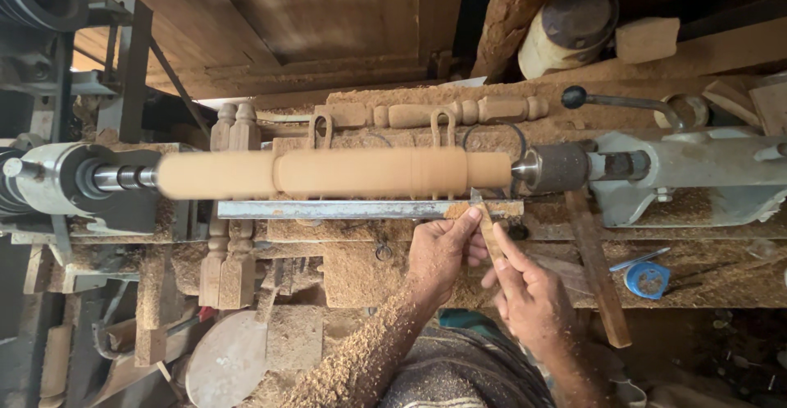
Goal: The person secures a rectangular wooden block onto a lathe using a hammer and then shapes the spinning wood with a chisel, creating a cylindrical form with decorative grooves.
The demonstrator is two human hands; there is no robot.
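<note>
A long round wooden workpiece (pixel 328 173) spins blurred on a lathe, held between the headstock (pixel 74 182) at left and the tailstock (pixel 656 170) at right. Below it runs a flat metal tool rest (pixel 328 209). A thin chisel (pixel 489 226) lies across the rest with its tip at the workpiece's right end. My left hand (pixel 438 252) pinches the chisel at the rest, fingers on the blade. My right hand (pixel 529 293) grips the chisel's lower part just behind. Sawdust covers my left forearm.
Turned wooden spindles (pixel 459 113) lie behind the lathe in sawdust; two more (pixel 228 211) stand across the bed at left. A wooden stick (pixel 598 277) leans at right, beside a blue tape measure (pixel 648 279). A round tin (pixel 566 31) sits at the back.
</note>
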